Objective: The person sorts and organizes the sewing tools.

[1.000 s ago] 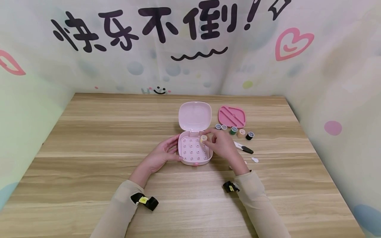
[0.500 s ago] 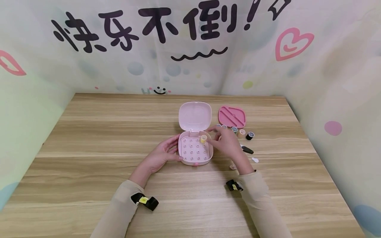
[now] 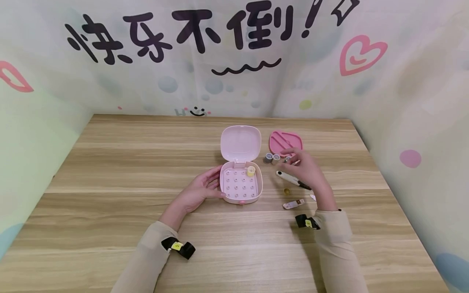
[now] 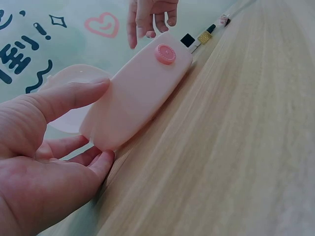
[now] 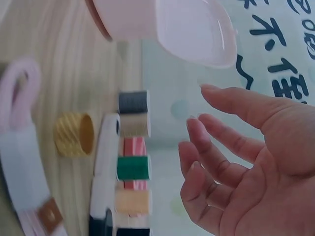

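Observation:
A pink sewing box [image 3: 232,200] stands with its lid [image 3: 240,143] raised; rows of small pegs fill its inside. One yellow thread spool [image 3: 250,171] stands at the far right corner of the pegs. My left hand [image 3: 196,192] grips the box's left side, thumb on the front wall and fingers round the corner, as the left wrist view shows. Over the loose spools to the right hovers my right hand [image 3: 307,171], fingers loosely bent and holding nothing. In the right wrist view a grey spool [image 5: 133,102], a tan spool [image 5: 135,125], a green spool [image 5: 134,168] and a peach spool [image 5: 133,201] line up.
A darker pink divided tray [image 3: 279,140] lies behind the spools. Nearer me are white-and-black snips [image 3: 289,178], a gold thimble [image 3: 287,191] and a folded pink-and-white strip [image 3: 293,204]. A black spool [image 5: 133,231] shows at the right wrist view's bottom edge.
My right hand has let go of the yellow spool on its peg and moved right, out of the box to above the loose spools. My left hand stays on the box.

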A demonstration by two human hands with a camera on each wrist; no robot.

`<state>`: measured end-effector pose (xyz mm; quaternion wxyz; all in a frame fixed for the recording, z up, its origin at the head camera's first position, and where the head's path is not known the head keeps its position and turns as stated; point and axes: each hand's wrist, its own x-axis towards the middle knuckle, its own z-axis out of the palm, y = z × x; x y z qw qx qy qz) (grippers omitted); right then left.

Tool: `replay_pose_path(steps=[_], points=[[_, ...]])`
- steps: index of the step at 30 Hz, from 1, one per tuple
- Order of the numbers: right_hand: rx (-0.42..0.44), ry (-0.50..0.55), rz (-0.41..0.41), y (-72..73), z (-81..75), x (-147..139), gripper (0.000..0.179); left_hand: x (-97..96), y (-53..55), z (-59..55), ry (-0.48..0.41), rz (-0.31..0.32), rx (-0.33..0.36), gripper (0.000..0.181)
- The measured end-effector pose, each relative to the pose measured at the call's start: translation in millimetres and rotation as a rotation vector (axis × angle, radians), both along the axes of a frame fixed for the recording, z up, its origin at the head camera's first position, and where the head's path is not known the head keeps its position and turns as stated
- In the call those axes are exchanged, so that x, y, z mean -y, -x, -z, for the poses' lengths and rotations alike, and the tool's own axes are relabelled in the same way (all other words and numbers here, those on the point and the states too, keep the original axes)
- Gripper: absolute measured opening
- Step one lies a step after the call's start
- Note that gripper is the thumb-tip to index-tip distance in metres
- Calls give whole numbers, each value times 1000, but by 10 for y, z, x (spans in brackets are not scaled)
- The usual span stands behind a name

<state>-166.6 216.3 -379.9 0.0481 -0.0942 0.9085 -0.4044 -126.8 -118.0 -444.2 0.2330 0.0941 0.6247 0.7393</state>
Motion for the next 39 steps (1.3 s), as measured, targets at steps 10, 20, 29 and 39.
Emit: replay_pose_path(steps=[10, 20, 29, 39], points=[[-11, -16, -38, -30, -70, -202, 42, -4, -4, -9, 1, -8, 11, 95], [35, -29, -1, -51, -125, -418, 51, -4, -3, 8, 3, -2, 6, 94], [55, -87, 54, -24, -81, -630, 46, -15, -8, 0, -2, -12, -2, 95], [56, -105, 88, 24, 48, -787, 42, -20, 8, -3, 21, -12, -2, 95]])
